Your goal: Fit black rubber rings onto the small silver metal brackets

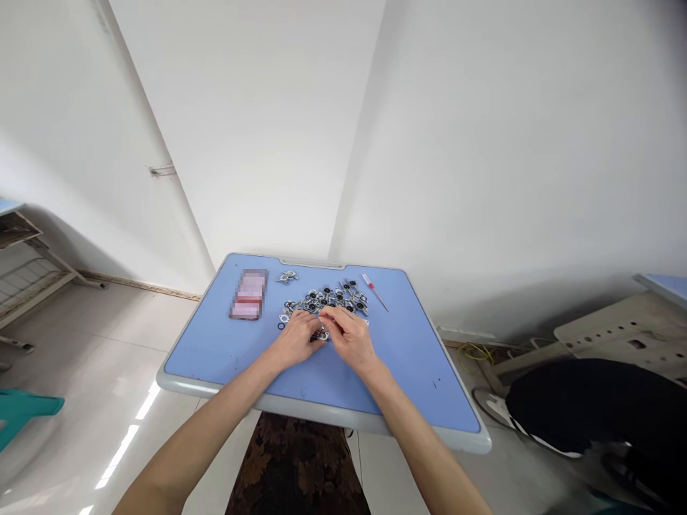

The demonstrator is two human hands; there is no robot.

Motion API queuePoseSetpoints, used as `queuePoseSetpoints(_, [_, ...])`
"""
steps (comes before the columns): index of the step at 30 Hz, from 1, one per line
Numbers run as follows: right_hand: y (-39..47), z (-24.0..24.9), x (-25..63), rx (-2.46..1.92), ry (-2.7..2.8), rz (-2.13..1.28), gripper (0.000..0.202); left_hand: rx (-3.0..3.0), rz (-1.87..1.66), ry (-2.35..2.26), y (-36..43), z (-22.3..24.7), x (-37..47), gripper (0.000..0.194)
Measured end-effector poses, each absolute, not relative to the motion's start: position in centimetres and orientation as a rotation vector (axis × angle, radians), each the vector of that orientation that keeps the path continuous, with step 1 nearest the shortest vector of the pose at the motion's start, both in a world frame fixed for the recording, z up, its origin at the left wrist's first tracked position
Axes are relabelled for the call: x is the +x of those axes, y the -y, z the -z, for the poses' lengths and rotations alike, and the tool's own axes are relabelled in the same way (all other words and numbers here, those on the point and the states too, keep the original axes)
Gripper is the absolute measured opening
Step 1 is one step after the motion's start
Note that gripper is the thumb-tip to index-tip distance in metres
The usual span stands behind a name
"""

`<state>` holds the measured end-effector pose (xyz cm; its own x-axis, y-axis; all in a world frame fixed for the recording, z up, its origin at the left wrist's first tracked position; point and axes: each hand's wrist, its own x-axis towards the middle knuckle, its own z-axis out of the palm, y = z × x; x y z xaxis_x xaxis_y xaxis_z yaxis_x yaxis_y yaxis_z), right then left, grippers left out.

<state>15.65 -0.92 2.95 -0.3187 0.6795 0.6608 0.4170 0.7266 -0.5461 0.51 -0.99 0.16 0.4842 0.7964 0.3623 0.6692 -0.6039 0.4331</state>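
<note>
A heap of small metal parts with black round discs (339,297) lies on the blue tabletop (408,357). Just in front of it, my left hand (297,337) and my right hand (350,336) meet with bent fingers. Between the fingertips a small metal part (323,335) partly shows, and my left hand is closed on it. The right thumb and fingers are pinched together beside a bit of red; what they hold is mostly hidden. Loose metal plates (284,319) and a black ring (281,326) lie left of my left hand.
A screwdriver (374,292) with a red and clear handle lies right of the heap. A blurred-out phone-like object (250,295) is at the left, with a few metal parts (287,277) farther back. Beyond the desk stands a white wall (268,143). Someone's dark-clothed leg (585,408) is at right.
</note>
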Motion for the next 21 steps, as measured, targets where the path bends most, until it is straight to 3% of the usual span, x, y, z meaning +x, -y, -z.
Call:
queuePoseSetpoints(5, [0.8, -2.7, 15.8, -0.853, 1.948, -0.333, 0.016, 2.494, -0.772, -1.270, 1.0, -0.4, 0.5, 0.007])
queuePoseSetpoints(12, [0.1, -3.7, 17.9, -0.798, 2.012, -0.634, 0.029, 2.508, -0.750, -1.278, 1.1, -0.7, 0.4, 0.009])
queuePoseSetpoints(21, [0.0, -3.7, 17.8, -0.851, 1.948, -0.675, 0.020, 2.513, -0.786, -1.267, 1.0, -0.3, 0.5, 0.010])
